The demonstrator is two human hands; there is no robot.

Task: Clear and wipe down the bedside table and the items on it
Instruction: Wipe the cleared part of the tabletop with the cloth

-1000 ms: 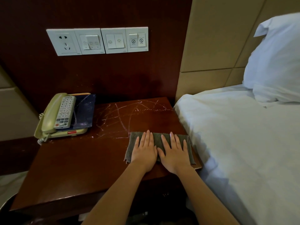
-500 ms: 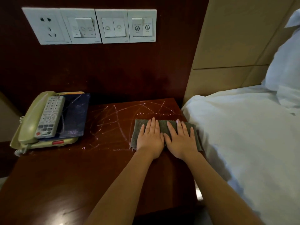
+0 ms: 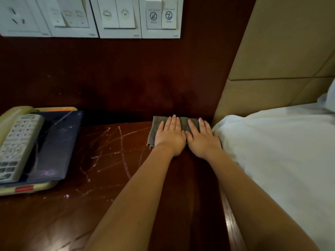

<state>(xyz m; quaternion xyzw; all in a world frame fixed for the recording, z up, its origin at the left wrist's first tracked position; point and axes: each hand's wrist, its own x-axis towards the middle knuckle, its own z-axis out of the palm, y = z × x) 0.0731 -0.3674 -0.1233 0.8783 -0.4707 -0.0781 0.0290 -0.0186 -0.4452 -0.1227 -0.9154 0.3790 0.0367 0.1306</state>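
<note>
Change: we have pushed the grey cloth [image 3: 183, 122] from the near edge to the back of the bedside table [image 3: 54, 214], clearing the right strip; white streaks [image 3: 116, 151] remain left.
Hands: left hand [image 3: 169, 136] and right hand [image 3: 203, 140] lie flat, open, pressing the cloth.
Writing: switch plates [image 3: 160, 17] and remote [image 3: 16, 147] are unreadable.

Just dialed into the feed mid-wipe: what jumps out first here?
Both hands, left hand and right hand, press flat on a grey cloth at the table's back right corner, beside the white bedding. White streaks cross the table mid-top; a phone carrying a remote sits left.
</note>
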